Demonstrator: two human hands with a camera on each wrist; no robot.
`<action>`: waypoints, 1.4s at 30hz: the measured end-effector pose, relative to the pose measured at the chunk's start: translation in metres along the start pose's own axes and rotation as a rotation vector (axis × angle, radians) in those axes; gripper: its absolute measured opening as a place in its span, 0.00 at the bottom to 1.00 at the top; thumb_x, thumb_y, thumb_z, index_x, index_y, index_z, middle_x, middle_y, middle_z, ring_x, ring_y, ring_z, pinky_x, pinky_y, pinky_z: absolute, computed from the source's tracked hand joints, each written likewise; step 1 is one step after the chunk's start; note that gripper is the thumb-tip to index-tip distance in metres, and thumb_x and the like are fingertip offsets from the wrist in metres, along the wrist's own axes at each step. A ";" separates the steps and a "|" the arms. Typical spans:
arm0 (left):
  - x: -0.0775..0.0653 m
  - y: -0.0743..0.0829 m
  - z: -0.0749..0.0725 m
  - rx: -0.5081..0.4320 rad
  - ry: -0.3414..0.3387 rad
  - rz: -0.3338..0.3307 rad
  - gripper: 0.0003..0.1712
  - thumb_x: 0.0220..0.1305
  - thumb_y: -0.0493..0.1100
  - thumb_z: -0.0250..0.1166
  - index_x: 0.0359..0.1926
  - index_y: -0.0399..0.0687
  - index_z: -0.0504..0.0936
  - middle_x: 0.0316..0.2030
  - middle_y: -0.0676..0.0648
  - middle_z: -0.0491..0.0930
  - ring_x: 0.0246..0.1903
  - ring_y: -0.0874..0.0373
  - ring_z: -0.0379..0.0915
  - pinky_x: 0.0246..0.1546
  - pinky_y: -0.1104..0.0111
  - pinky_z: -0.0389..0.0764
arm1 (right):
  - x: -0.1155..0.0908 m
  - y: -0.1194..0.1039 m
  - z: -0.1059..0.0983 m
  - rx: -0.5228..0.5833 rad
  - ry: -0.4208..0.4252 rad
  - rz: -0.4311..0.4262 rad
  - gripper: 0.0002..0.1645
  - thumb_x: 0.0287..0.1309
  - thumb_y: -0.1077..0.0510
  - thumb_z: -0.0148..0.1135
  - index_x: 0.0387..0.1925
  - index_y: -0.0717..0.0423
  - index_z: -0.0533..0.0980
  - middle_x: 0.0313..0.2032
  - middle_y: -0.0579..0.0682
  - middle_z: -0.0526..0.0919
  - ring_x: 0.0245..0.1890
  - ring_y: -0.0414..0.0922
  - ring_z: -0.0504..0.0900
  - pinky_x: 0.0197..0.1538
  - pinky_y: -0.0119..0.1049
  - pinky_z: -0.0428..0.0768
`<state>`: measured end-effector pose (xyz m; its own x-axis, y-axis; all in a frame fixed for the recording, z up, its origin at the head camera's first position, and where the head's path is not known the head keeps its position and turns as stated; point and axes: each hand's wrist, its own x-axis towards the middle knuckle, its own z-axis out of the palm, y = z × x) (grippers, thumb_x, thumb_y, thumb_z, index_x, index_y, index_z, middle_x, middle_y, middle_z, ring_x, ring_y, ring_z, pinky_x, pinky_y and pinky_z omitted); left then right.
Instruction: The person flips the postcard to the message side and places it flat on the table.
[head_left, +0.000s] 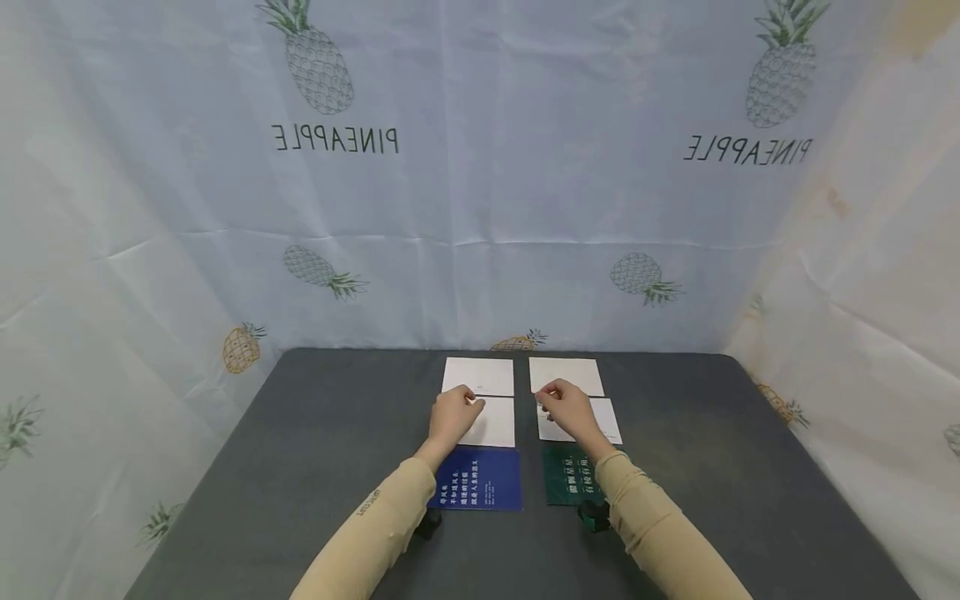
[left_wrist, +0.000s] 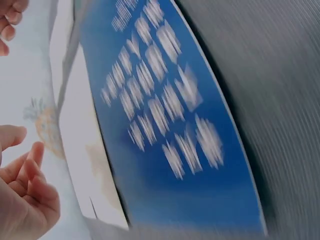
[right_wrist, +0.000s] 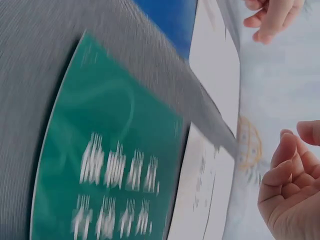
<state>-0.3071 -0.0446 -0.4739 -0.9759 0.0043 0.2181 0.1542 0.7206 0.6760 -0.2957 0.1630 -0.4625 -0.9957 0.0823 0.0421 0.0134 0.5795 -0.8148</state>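
Note:
My left hand [head_left: 452, 414] hovers over the lower left white card [head_left: 497, 423], its fingers loosely curled and nothing between them. Above it on the table lies another white card [head_left: 483, 375]; below is a blue card [head_left: 498, 487] with white lettering. On the other side, my right hand [head_left: 567, 408] is over a white card [head_left: 603, 418] with small dark print, fingers loosely bent and empty. A further white card [head_left: 570, 373] lies beyond, and a green card [head_left: 557, 475] with white lettering sits nearer, partly hidden by my forearm. Both wrist views show a gap between thumb and fingers.
The cards lie in two columns on a dark grey table [head_left: 337, 433]. Behind it hangs a pale cloth [head_left: 480, 183] printed with pineapples, which also runs along both sides. Dark wrist gear [head_left: 595, 517] shows under the right sleeve.

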 end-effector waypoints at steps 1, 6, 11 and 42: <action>-0.001 0.004 0.003 -0.011 -0.006 -0.001 0.12 0.55 0.46 0.64 0.33 0.40 0.83 0.26 0.46 0.83 0.22 0.58 0.73 0.23 0.67 0.72 | 0.000 0.003 -0.005 -0.001 0.001 0.004 0.12 0.59 0.54 0.58 0.38 0.59 0.77 0.28 0.57 0.82 0.23 0.43 0.78 0.26 0.32 0.72; -0.005 0.023 0.016 -0.066 -0.058 0.006 0.15 0.57 0.48 0.63 0.37 0.41 0.82 0.27 0.47 0.83 0.20 0.61 0.71 0.21 0.70 0.70 | -0.003 0.020 -0.028 -0.043 0.020 0.025 0.14 0.60 0.53 0.57 0.40 0.59 0.76 0.30 0.55 0.80 0.26 0.44 0.77 0.28 0.32 0.72; -0.012 0.034 0.032 -0.129 -0.145 0.036 0.19 0.58 0.48 0.62 0.44 0.38 0.80 0.29 0.46 0.82 0.21 0.61 0.71 0.23 0.70 0.71 | -0.005 0.040 -0.042 -0.116 0.060 0.064 0.16 0.58 0.53 0.58 0.42 0.61 0.75 0.35 0.57 0.78 0.33 0.47 0.75 0.33 0.35 0.73; -0.016 0.060 0.077 -0.314 -0.278 -0.091 0.23 0.58 0.39 0.60 0.51 0.28 0.74 0.42 0.37 0.78 0.41 0.50 0.75 0.42 0.62 0.77 | -0.008 0.080 -0.058 -0.158 0.039 0.272 0.35 0.54 0.59 0.56 0.59 0.76 0.60 0.52 0.75 0.71 0.51 0.65 0.73 0.54 0.56 0.72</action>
<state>-0.2936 0.0522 -0.4911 -0.9856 0.1678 -0.0216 0.0627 0.4810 0.8745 -0.2813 0.2562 -0.4946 -0.9495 0.2805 -0.1404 0.2955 0.6503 -0.6998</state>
